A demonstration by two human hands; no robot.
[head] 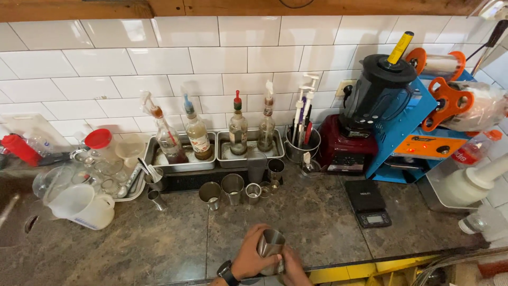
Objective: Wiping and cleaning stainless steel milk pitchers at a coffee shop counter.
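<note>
From the head camera I see my left hand [253, 258], with a dark watch [228, 275] at the wrist, wrapped around a steel cup [271, 248] at the near edge of the stone counter [159, 243], fingers curled tight on its side, while my right hand [292, 267] comes up from below with its fingers closed against the cup's lower part. The cup is lifted just off the counter, slightly tilted, and I cannot tell whether anything is in it. My judgement is that the work is at an early point: the cup is picked up and in hand, but nothing I can see has been poured or weighed, and the small black scale [369, 203] to the right sits bare, well apart from the cup. Counting what lies ahead of me: four syrup bottles [198, 135] with pourers stand in two metal trays [185, 165] against the tiled wall, two to a tray; about seven more steel cups and measures [233, 186] of different sizes are grouped in front of the trays, though some overlap and the count is rough. There is one steel pot of tools [302, 144], one red-based blender [365, 119], one blue and orange sealing machine [423, 124], one white pitcher [84, 207] at the left, and one red-lidded jar [100, 143] behind it.
</note>
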